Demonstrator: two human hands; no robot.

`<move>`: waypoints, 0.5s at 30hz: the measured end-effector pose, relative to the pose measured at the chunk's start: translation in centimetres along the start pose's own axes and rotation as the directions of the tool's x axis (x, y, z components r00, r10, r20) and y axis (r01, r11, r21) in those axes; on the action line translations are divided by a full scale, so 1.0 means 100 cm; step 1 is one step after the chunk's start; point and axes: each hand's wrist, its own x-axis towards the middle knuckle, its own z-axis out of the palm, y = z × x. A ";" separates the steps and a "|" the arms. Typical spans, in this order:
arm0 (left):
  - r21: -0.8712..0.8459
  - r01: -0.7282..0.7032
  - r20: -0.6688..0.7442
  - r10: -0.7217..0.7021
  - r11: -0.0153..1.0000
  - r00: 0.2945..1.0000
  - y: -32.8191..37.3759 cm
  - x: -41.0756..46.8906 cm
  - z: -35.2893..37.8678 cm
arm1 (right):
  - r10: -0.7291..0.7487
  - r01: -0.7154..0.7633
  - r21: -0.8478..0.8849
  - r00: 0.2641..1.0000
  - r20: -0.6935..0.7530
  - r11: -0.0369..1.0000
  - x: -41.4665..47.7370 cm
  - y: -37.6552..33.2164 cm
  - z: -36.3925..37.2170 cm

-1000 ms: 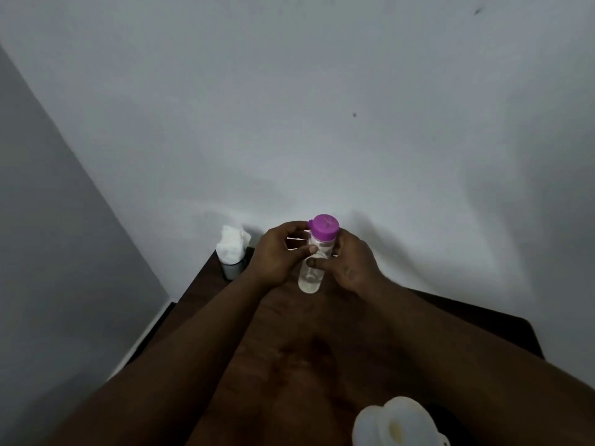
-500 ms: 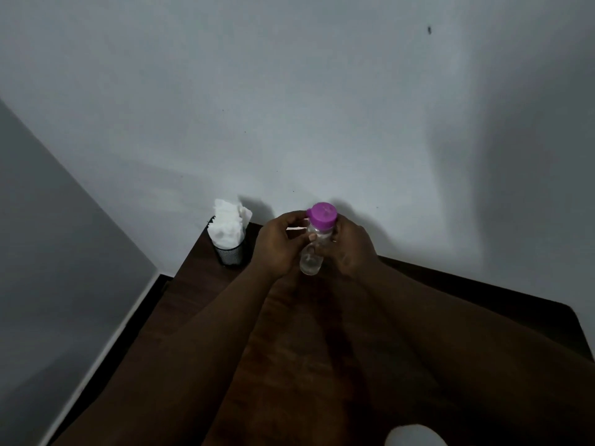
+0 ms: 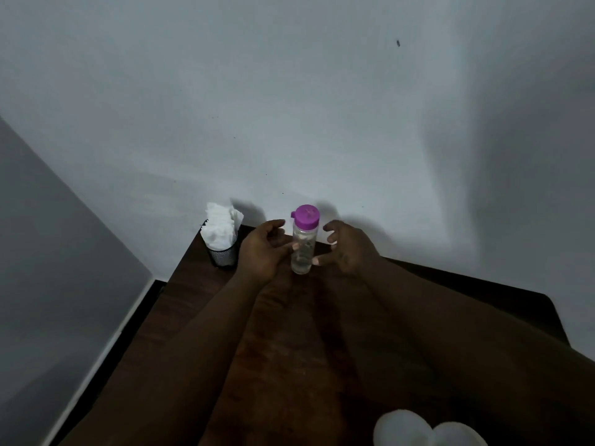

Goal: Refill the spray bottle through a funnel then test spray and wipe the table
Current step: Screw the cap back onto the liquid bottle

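Observation:
A clear bottle [image 3: 302, 249] with a purple cap [image 3: 306, 216] stands upright at the far side of the dark wooden table [image 3: 283, 349], with a little clear liquid at its bottom. My left hand [image 3: 260, 249] is just left of it, fingers loosely spread, and the thumb tip touches the bottle's side. My right hand [image 3: 349, 247] hovers to its right with fingers spread. Its thumb tip lies at the bottle's lower side. Neither hand wraps the bottle. A white rounded object [image 3: 402, 428], cut off by the frame, sits at the near right edge.
A black mesh cup [image 3: 222, 255] stuffed with white tissues [image 3: 220, 228] stands at the table's far left corner. A pale wall rises directly behind the table. The floor drops away along the table's left edge. A second white rounded shape [image 3: 460, 435] lies at the bottom right.
Both hands have let go of the bottle and opened away from it. The bottle now stands on its own on the table.

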 end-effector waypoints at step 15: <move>0.180 -0.459 0.419 0.355 0.870 0.836 0.034 -0.271 0.079 | -0.039 0.016 0.223 0.994 0.101 0.975 -0.250 0.103 -0.084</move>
